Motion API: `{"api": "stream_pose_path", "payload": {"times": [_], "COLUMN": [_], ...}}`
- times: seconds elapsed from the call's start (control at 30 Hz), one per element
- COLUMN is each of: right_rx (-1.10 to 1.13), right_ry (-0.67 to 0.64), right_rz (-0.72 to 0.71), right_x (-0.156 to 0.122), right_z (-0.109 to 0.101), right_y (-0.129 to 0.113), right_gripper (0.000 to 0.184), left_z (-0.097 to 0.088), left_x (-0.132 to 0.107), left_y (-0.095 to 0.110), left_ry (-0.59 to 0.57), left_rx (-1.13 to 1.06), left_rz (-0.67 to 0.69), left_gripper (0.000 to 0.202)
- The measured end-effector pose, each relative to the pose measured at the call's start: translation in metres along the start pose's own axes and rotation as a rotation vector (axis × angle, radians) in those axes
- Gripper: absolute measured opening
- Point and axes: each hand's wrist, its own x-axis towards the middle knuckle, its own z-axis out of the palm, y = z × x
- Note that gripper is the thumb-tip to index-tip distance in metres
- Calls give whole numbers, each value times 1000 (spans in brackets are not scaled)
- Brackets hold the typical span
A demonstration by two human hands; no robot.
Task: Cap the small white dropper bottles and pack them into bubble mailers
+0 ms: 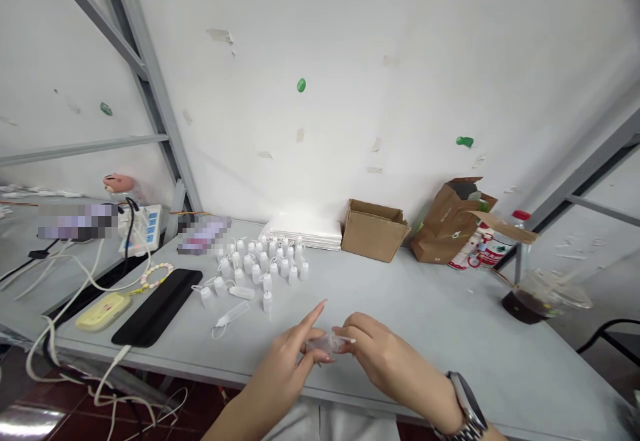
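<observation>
Near the table's front edge, my left hand [295,350] grips the body of a small translucent squeeze bottle [319,343] between thumb and fingers, its index finger stretched out. My right hand [373,344] pinches at the bottle's cap end, where a thin pale strip or nozzle sticks out; the fingers partly hide this end. Several like white bottles [263,262] with looped cap straps stand grouped left of my hands. Two more bottles lie on their sides, one of them [233,314] nearest the front.
A stack of white sheets [307,231], an open cardboard box [375,231] and a brown paper bag [443,224] line the wall. A dark drink cup [530,301] lies at right. A black slab [159,308], yellow case [104,312] and cables are left.
</observation>
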Motion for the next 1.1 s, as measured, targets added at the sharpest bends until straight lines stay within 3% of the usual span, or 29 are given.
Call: {"api": "stream_pose_path", "payload": {"times": [0.13, 0.23, 0.33, 0.43, 0.57, 0.8, 0.93, 1.0, 1.1], "right_rx": [136, 257, 299, 301, 234, 298, 245, 213, 255], "right_ry": [-41, -50, -55, -71, -51, 7, 64, 103, 152], "right_rz": [38, 121, 199, 266, 279, 250, 343, 373, 362], "right_x": [2, 6, 8, 7, 4, 5, 11, 12, 11], "right_z": [-6, -6, -5, -3, 0, 7, 23, 28, 26], "right_y": [0, 2, 3, 2, -1, -2, -2, -2, -1], "right_gripper": [25, 18, 14, 13, 15, 9, 34, 38, 23], "left_z": [0, 2, 5, 6, 5, -1, 2, 4, 5], "left_x": [0, 0, -1, -2, -2, -2, 1, 1, 2], "left_y": [3, 0, -7, -10, -7, -3, -4, -4, -4], "left_ry": [-85, -66, 14, 146, 279, 223, 306, 306, 288], "left_rx": [-111, -116, -10, 171, 329, 366, 358, 322, 227], "left_rz": [-12, -1, 83, 269, 407, 420, 475, 420, 236], "left_gripper": [59, 60, 57, 56, 53, 54, 52, 51, 51]}}
